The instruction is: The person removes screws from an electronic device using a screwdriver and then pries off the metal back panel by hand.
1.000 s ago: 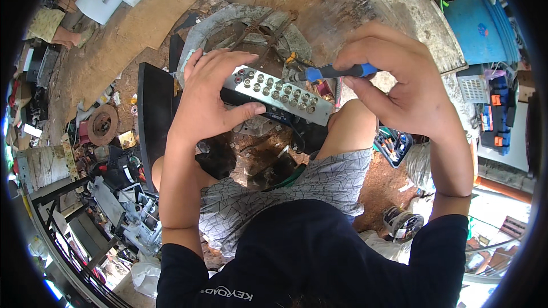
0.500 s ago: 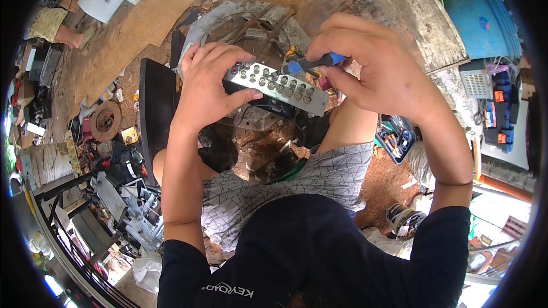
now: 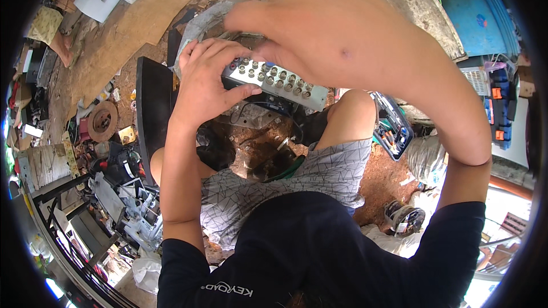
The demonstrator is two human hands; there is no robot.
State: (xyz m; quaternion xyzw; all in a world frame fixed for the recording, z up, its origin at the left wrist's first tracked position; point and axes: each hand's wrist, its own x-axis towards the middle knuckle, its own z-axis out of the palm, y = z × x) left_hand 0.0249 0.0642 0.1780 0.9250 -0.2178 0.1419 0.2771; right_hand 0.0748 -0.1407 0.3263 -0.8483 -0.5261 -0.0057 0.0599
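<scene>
A grey, oblong metal device panel [image 3: 277, 82] studded with rows of round connectors is shown held above the seated person's knees. Its near-left end is gripped by the left hand [image 3: 206, 85], the fingers curled over the top edge and the thumb pressed along the lower face. The right hand [image 3: 337, 40] is raised over the panel's middle and right part, close to the camera, fingers bent downward; whether anything is held in it cannot be told, since the palm side is hidden. For work on the connector face, the panel is judged best kept steady by a firm left-hand grip, with the right hand brought down squarely on one fitting at a time. No bench is seen: the work is done over a reddish dirt floor [image 3: 388, 179]. A black flat casing [image 3: 153, 114] stands at the left beside scattered metal scrap [image 3: 120, 194]; a blue compartmented tool tray [image 3: 393, 128] lies at the right, near a blue plastic tub [image 3: 482, 14].
</scene>
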